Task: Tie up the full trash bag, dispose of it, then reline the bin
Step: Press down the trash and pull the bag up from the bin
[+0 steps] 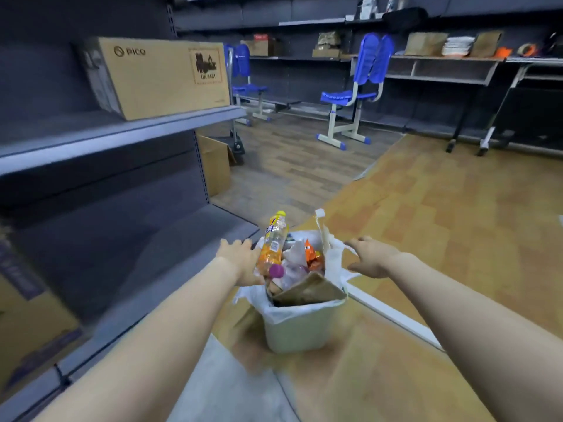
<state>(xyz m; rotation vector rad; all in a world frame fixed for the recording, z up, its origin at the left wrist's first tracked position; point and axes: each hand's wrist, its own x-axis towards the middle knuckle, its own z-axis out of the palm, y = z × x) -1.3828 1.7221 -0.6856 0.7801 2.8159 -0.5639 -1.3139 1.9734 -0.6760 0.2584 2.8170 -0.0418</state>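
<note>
A small pale bin (300, 330) stands on the wooden floor, lined with a white trash bag (292, 310) folded over its rim. It is heaped with rubbish: an orange drink bottle (272, 242) with a yellow cap, crumpled wrappers and a brown piece of cardboard (307, 290). My left hand (240, 260) is at the bag's left edge beside the bottle, fingers spread. My right hand (371, 258) hovers at the bag's right flap, fingers apart; I cannot tell whether it touches the plastic.
Dark metal shelving (100, 138) runs along the left, carrying a large cardboard box (158, 76). Another box (213, 162) stands on the floor at the shelf's end. Two blue chairs (353, 92) and desks (457, 65) stand at the back. A white strip (393, 315) crosses the floor right of the bin.
</note>
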